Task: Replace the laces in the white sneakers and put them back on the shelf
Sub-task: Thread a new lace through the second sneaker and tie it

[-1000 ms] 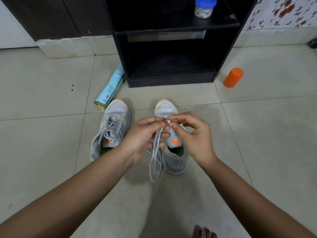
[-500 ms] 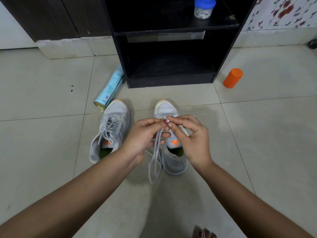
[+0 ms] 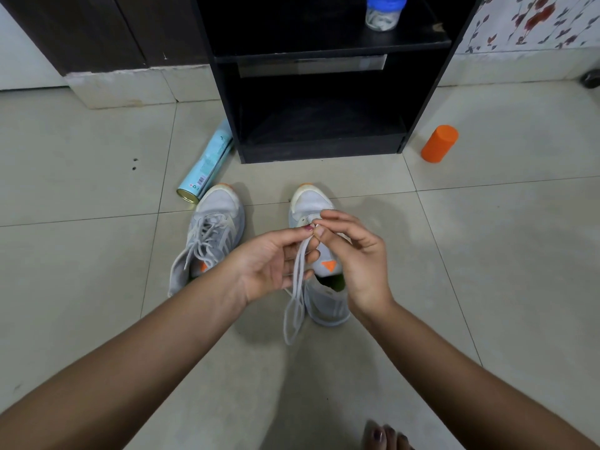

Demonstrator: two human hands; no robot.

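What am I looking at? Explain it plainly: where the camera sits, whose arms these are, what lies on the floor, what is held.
There is no machine: a person wears one wide-angle camera on the head, looking down at their own bare arms. The left hand and right hand pinch the top of a white lace, which hangs in a loop over the unlaced sneaker. A second sneaker, laced, stands beside it on the tiled floor. Behind are a black shelf unit with a blue-lidded jar on it, a light blue can lying to its left and an orange cylinder to its right.
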